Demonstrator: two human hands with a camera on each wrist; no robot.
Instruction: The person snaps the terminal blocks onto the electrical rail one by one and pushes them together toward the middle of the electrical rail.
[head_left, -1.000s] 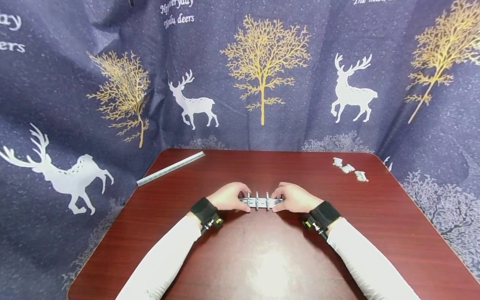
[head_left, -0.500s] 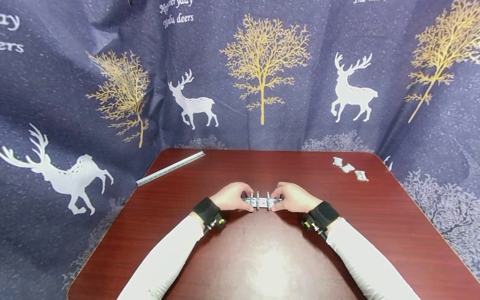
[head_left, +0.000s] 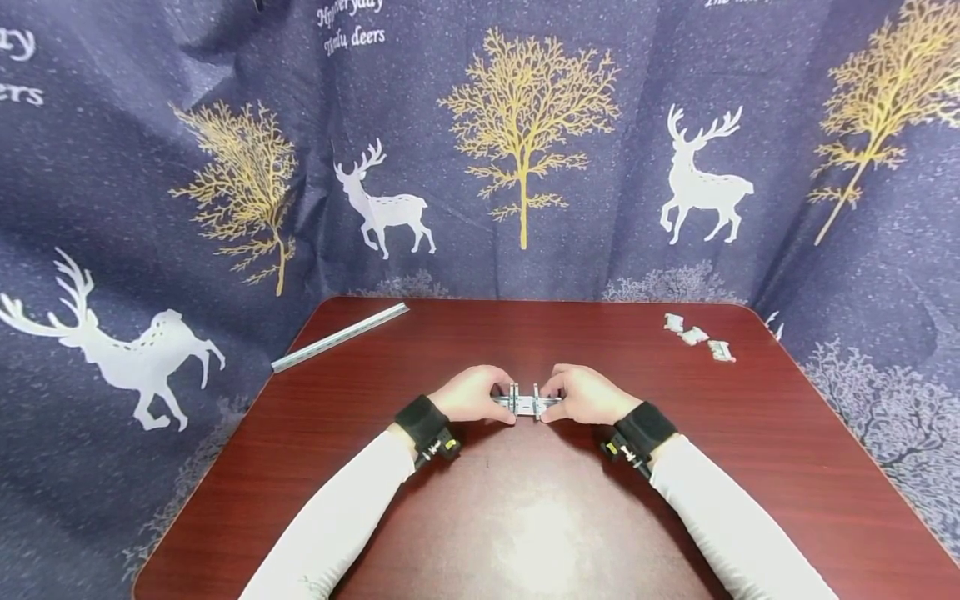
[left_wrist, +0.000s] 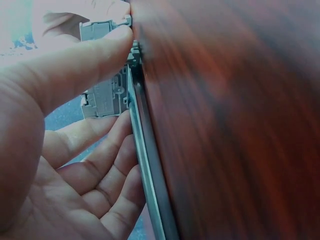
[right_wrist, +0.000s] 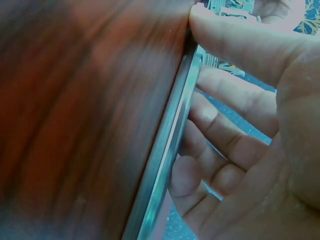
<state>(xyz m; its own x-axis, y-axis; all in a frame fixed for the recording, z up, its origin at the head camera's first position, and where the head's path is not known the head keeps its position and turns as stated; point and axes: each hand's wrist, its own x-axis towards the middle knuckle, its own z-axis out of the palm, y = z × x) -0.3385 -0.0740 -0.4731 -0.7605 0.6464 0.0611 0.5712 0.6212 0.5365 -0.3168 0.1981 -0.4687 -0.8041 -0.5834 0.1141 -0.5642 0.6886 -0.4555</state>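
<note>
A short metal DIN rail (head_left: 527, 406) lies across the middle of the table, with slim grey terminal blocks clipped on it. My left hand (head_left: 474, 395) pinches a terminal block (left_wrist: 104, 99) between thumb and fingers; its other fingers curl beside the rail (left_wrist: 150, 175). In the head view this block stands close against another one, and I cannot tell whether they touch. Across a short bare stretch of rail, my right hand (head_left: 588, 395) pinches a further terminal block (right_wrist: 220, 62), partly hidden by the thumb. Both rail ends are largely covered by my hands.
A longer slotted metal rail (head_left: 341, 337) lies slanted at the back left of the table (head_left: 480, 517). Several loose white terminal blocks (head_left: 694, 336) lie at the back right. A patterned blue curtain (head_left: 465, 275) hangs behind the table.
My left hand has moved right along the rail with its terminal block, closing the gap to the middle block. My right hand has stayed almost in place.
</note>
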